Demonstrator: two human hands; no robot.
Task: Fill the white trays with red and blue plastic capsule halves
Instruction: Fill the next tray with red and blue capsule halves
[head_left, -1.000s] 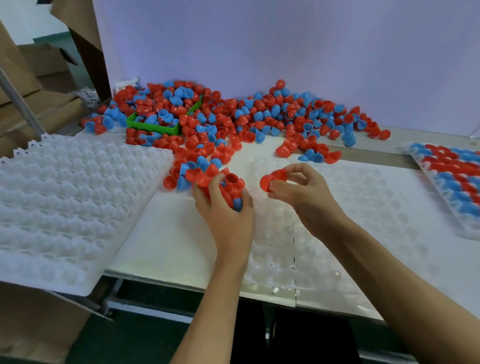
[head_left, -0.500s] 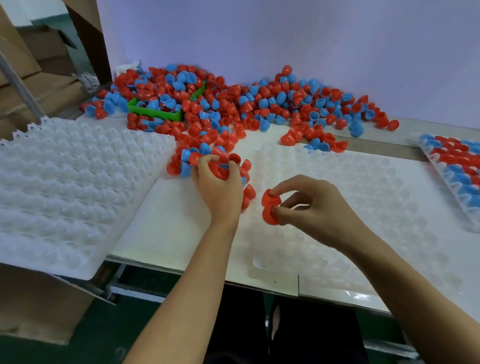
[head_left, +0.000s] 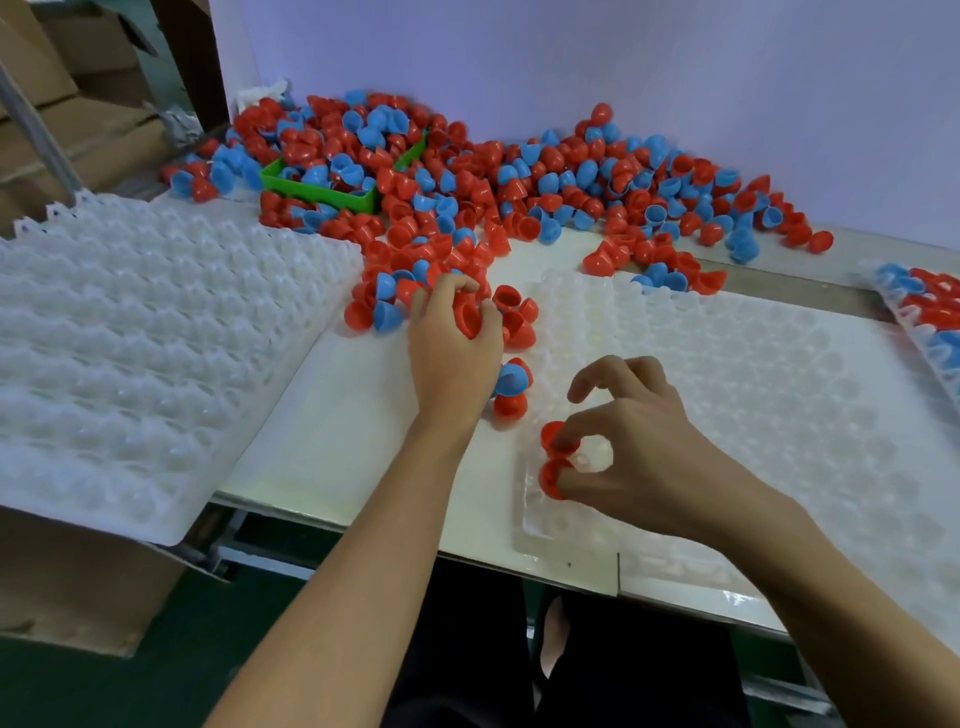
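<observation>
A white tray (head_left: 769, 395) with rows of round cups lies flat in front of me. My right hand (head_left: 631, 447) pinches two red capsule halves (head_left: 551, 460) down at the tray's near left corner. My left hand (head_left: 454, 343) grips a red half (head_left: 466, 318) at the near edge of the pile of red and blue halves (head_left: 519, 182), which spreads along the back of the table. A blue half and a red half (head_left: 511, 389) lie loose just right of my left wrist.
A stack of white trays (head_left: 145, 353) sits on the left, overhanging a cardboard box. A green bin (head_left: 317, 189) is half buried in the pile. A filled tray (head_left: 930, 306) shows at the right edge. The purple wall stands behind.
My right hand has come down from above the tray to its near left corner with the two red halves. My left hand has dropped some halves and stays at the pile edge.
</observation>
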